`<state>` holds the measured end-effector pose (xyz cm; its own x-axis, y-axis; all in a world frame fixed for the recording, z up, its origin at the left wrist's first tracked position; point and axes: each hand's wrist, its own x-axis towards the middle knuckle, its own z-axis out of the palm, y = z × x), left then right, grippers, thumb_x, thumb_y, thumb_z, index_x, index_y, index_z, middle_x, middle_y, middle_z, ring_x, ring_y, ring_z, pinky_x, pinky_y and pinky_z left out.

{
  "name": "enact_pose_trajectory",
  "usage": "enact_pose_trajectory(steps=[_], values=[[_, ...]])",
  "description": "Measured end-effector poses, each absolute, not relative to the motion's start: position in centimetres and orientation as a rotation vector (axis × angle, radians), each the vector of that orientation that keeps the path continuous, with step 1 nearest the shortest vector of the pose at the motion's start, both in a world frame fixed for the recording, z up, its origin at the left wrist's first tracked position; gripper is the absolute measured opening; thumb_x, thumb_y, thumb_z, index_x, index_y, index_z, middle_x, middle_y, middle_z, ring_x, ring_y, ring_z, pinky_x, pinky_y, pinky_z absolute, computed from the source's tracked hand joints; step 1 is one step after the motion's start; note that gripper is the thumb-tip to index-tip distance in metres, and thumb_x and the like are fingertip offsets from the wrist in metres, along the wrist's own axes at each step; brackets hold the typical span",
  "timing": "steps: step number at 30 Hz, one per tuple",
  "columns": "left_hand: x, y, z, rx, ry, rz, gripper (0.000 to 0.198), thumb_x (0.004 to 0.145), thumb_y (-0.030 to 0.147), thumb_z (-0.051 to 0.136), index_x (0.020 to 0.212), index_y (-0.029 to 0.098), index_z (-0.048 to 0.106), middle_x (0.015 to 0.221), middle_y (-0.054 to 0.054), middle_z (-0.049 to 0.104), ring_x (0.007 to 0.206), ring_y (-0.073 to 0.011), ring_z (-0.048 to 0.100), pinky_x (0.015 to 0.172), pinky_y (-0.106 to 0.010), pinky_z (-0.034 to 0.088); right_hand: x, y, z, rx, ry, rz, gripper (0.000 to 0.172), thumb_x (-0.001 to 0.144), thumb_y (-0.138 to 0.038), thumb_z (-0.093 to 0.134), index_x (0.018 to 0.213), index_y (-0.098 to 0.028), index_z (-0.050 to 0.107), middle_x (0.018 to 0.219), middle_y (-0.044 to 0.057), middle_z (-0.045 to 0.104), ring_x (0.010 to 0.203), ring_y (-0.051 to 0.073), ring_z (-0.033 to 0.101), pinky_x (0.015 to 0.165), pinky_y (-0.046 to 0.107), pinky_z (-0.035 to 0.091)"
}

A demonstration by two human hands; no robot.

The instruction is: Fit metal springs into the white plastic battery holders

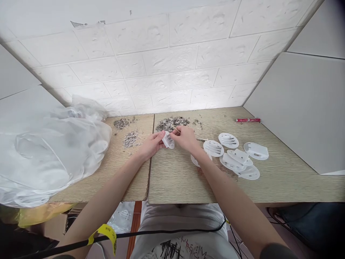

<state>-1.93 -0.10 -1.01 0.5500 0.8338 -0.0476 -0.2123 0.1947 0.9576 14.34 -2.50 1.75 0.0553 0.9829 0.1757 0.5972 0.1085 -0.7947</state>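
My left hand grips a white plastic piece with slots, tilted up above the table. Close against its upper edge, my right hand is closed in a pinch; whatever sits between those fingertips is too small to make out. Just behind both hands lies a heap of small metal parts. To the right of my right wrist are several round white slotted plastic pieces, some overlapping. A thin metal tool shows partly beside the right wrist.
Two smaller piles of tiny metal parts lie on the left tabletop. A large translucent plastic bag fills the left side. A red stick-like object rests at the back right. A black cable hangs across my lap below the table edge.
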Motion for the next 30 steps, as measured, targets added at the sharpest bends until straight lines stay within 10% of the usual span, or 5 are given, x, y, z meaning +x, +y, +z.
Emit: enact_pose_trajectory(steps=[30], values=[[-1.77,-0.06,-0.81,1.057,0.698,0.851,0.035,0.085,0.046,0.059,0.088,0.012,0.068,0.091,-0.012,0.070,0.091,-0.0218,0.066,0.085,-0.037,0.052,14.68,-2.46,1.64,-1.487,-1.663,0.659,0.032,0.078,-0.028,0.051,0.051,-0.020,0.036,0.049,-0.005,0.038,0.051,0.009,0.032,0.052,0.025,0.026]])
